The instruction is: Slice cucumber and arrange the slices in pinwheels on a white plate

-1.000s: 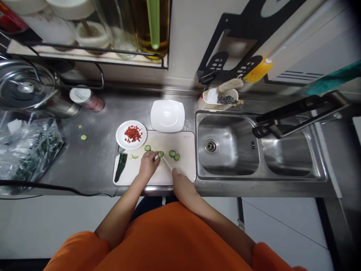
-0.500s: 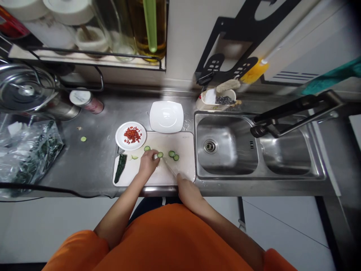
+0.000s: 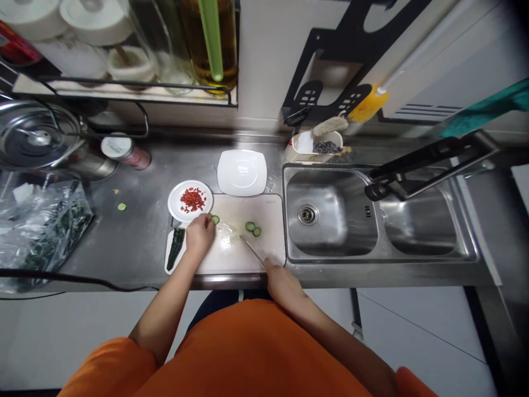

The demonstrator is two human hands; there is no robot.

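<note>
On the white cutting board (image 3: pixel 231 262), my left hand (image 3: pixel 199 236) is closed, its fingertips pinched at a green cucumber slice (image 3: pixel 215 219). Part of that slice is covered by the fingers. My right hand (image 3: pixel 284 282) grips a knife (image 3: pixel 253 250) by its handle at the board's front right, the blade pointing up and left over the board. Two more cucumber slices (image 3: pixel 253 228) lie overlapping right of the blade tip. A dark green cucumber piece (image 3: pixel 176 248) rests at the board's left end, beside my left wrist.
A round white plate (image 3: pixel 176 207) of red bits overlaps the board's upper left corner. Behind the board stands a white square plate (image 3: pixel 242 172). At right is a double steel sink (image 3: pixel 336 256); at left, a plastic bag of greens (image 3: pixel 45 237) and a lidded can (image 3: pixel 126 151).
My left hand has moved left, from beside the knife tip to the slice near the round plate. The slice at the knife tip no longer shows there. The knife has shifted slightly right.
</note>
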